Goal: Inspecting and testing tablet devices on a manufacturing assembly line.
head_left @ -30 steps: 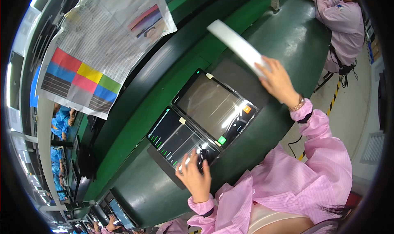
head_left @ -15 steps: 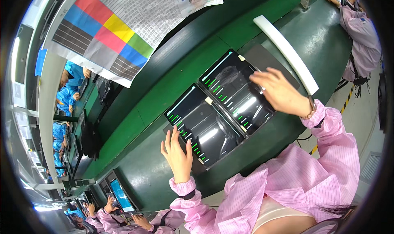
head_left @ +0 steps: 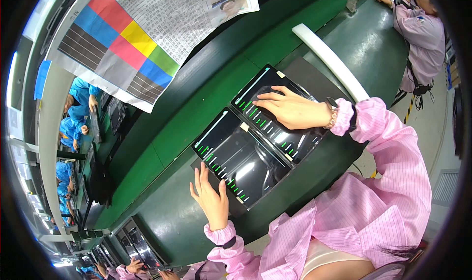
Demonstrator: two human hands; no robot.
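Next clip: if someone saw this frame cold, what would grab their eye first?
Probably the two dark tablets lying side by side mid-frame, their screens lit with green bars, with the right hand flat on the far one and the left hand at the near one's edge. Next, the big colour-block chart hanging upper left over the green conveyor belt.

1. The left hand (head_left: pixel 212 197) lies flat, palm down, with its fingers straight, slightly spread and pointing up and away from the body
2. Its wrist carries a dark band at the edge of a pink striped cuff, and the forearm comes in from the lower edge
3. The right hand (head_left: pixel 291 108) also lies palm down, fingers stretched out to the left
4. The right arm is bent at the elbow, sleeved in pink, with a bracelet at the wrist
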